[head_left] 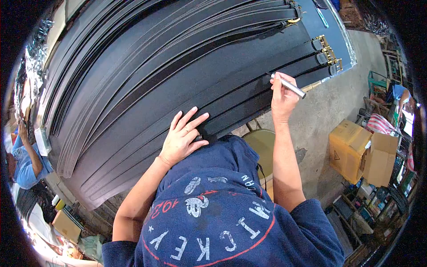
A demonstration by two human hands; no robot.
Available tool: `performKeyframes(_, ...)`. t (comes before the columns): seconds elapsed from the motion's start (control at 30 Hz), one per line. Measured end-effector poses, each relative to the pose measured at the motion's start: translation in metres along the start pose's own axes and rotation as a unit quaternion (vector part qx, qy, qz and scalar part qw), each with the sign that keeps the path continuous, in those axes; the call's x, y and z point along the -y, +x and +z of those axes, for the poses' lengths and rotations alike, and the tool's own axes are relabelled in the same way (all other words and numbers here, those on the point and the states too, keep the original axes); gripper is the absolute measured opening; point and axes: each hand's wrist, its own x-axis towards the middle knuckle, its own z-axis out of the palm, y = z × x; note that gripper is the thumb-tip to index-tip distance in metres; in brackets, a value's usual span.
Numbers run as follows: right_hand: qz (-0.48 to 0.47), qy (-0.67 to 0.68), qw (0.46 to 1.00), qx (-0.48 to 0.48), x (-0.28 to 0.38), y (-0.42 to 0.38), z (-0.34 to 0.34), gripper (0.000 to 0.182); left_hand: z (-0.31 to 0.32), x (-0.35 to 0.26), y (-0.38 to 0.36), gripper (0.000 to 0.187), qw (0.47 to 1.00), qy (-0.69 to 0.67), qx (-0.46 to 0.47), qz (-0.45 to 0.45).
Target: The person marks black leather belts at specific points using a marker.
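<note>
My right hand is closed round a silver marker-like pen, its dark tip touching or just over the black belts near their buckle ends. My left hand lies with fingers spread on the black belts at the near edge of the table. Several gold buckles sit at the right ends of these belts. Farther back, a stack of black belts with pale stitching curves across the dark table surface.
An open cardboard box stands on the concrete floor at the right, near cluttered shelves. An olive stool is beside the table's near edge. At the far left another person in blue reaches up. A teal tool lies at the table's far right.
</note>
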Motion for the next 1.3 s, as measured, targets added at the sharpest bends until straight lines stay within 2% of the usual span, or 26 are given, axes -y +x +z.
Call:
performKeyframes(0.47, -0.052, -0.041, 0.998, 0.021, 0.000, 0.001, 0.000, 0.012, 0.002, 0.000, 0.002, 0.035, 1.000, -0.002, -0.010, 0.004)
performKeyframes(0.67, -0.126, -0.098, 0.987, 0.030, -0.006, 0.003, -0.001, 0.011, 0.002, 0.000, 0.002, 0.035, 1.000, 0.000, -0.009, 0.006)
performKeyframes(0.87, 0.015, 0.020, 0.999, 0.027, 0.004, 0.003, -0.005, 0.011, 0.003, -0.001, 0.001, 0.034, 1.000, -0.006, -0.017, 0.003)
performKeyframes(1.3, -0.044, -0.023, 0.997, 0.054, -0.002, 0.002, -0.003, 0.009, 0.003, 0.000, 0.001, 0.033, 1.000, -0.003, -0.012, 0.003)
